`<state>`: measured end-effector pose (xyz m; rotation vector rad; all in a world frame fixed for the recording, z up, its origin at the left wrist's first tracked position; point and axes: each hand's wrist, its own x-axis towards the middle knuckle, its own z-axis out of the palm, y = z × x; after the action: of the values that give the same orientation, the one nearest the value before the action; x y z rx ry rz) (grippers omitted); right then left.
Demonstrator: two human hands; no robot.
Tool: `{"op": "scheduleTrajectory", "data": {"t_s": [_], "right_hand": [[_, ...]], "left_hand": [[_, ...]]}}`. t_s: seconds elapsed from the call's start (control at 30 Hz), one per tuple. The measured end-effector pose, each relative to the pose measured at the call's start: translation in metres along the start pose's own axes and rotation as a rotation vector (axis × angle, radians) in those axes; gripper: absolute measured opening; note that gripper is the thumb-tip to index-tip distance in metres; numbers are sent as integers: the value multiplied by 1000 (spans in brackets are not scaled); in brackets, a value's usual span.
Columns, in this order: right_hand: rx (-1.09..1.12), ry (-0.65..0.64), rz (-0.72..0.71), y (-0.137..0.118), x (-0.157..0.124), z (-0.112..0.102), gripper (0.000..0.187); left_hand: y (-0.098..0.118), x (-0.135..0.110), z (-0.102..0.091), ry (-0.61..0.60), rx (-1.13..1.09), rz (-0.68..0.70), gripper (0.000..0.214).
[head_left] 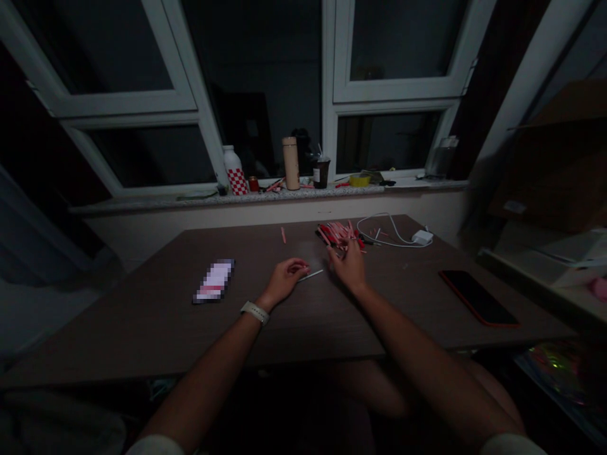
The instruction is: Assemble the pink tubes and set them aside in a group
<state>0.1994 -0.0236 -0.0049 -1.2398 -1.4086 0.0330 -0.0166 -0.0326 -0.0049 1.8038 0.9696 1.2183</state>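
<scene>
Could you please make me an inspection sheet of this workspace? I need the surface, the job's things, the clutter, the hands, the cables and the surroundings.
Surface: dark brown table.
Job's things: heap of pink and red sticks; thin white stick by the hands; pink piece lying apart.
Clutter: phone in red case; pixelated flat item, unreadable.
Hands: left hand, wearing a white watch band, is low beside the white stick; right hand is at the heap's near edge. Any grip: cannot tell.
Cables: white cable looping from white charger.
Surroundings: windowsill with checked bottle, beige flask, dark cup, yellow tape.
</scene>
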Motion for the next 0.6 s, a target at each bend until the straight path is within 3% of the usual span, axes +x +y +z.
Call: {"op": "scheduleTrajectory", "data": {"t_s": [0.1, 0.2, 0.33, 0.43, 0.6], "right_hand": [[-6, -129, -3, 11, -3, 8, 51], [12, -229, 42, 18, -6, 12, 39], [116, -210, 145, 21, -3, 14, 24], [355, -128, 289, 17, 0, 19, 29], [791, -212, 590, 4, -1, 23, 43]], "left_hand": [[3, 2, -1, 51, 7, -25, 32], [5, 3, -3, 87, -16, -46, 33], [2, 6, -3, 142, -33, -43, 34], [-1, 6, -4, 168, -91, -67, 38], [-2, 7, -5, 232, -248, -98, 39]]}}
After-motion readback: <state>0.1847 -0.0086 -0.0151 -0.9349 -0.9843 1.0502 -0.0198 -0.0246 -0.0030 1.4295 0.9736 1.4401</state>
